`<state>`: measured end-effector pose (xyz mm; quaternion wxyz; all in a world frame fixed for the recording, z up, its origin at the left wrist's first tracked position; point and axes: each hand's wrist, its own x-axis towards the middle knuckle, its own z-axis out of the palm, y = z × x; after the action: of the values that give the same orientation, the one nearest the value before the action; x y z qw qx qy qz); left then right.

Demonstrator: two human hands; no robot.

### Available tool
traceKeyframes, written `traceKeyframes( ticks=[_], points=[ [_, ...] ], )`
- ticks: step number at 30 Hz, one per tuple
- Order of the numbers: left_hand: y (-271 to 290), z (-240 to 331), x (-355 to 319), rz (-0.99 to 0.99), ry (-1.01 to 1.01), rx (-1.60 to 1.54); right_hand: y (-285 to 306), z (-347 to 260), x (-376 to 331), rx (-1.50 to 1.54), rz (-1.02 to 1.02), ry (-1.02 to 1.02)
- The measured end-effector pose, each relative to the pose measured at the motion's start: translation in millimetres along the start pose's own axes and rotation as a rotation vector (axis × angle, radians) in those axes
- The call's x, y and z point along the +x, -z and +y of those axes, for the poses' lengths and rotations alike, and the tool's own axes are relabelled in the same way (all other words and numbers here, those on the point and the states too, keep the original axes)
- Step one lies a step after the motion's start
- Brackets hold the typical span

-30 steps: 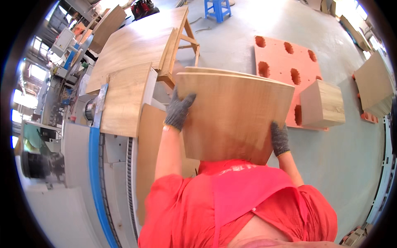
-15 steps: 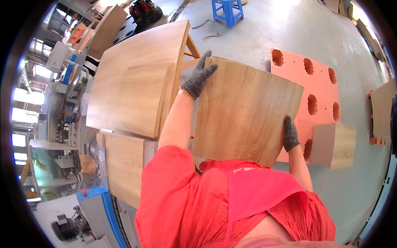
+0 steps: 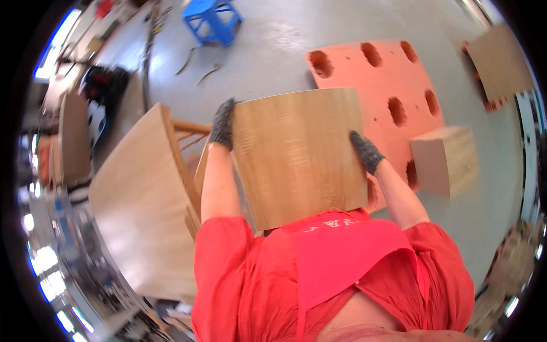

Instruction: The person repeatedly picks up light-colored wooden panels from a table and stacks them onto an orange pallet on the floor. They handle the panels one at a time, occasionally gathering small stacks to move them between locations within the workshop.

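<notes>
Since the half-second-ago frame, view has swung: tabletop (image 3: 142,199) now lower left, stool (image 3: 202,8) shifted left, machine at lower left gone from sight. Panel (image 3: 302,159) and both hands sit further left in view.

Panel: held up before the apron (image 3: 350,251), between tabletop and pallet (image 3: 393,139), its near edge at or touching the apron; overlaps the pallet's left part as seen from above.

Left hand (image 3: 223,124): grip pinching the panel's far left corner. Right hand (image 3: 367,153): grip clamped at the right edge, lower down; fingers underneath hidden.

Risks, my judgement: hands set unevenly, so panel could twist or tip toward the right; knit gloves may slip on a smooth face. Panel hides floor and pallet rim, so a foot could catch the rim. A careless swing right could knock the block (image 3: 447,159) at the pallet's side; a swing left could chip a corner on the tabletop.

Count: hands, two, both gloved. Panel, one face showing; sheets beneath, cannot tell. Tabletop, one. Pallet, one, seven large holes (image 3: 397,112) visible. Blocks, two: one by the pallet, one far block (image 3: 501,65) at right. Stool, one, blue. Curved strips (image 3: 185,61) on floor, two.
</notes>
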<state>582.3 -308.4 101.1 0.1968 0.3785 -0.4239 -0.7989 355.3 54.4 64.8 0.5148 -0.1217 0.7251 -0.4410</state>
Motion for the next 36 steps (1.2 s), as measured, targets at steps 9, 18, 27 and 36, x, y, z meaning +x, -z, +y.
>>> traceKeyframes(
  ticks=[9,18,27,36],
  points=[
    [-142,34,98,-0.152,0.329,0.116,41,10,11,0.437,0.209,0.036],
    [-225,-5,94,-0.197,0.266,0.761,79,4,-31,0.481,0.655,0.033],
    [-425,17,158,-0.375,0.323,1.124,194,-37,-45,0.595,0.888,0.018],
    [-581,-47,243,-0.676,0.354,1.308,226,-40,-27,0.949,1.237,-0.257]
  ],
)
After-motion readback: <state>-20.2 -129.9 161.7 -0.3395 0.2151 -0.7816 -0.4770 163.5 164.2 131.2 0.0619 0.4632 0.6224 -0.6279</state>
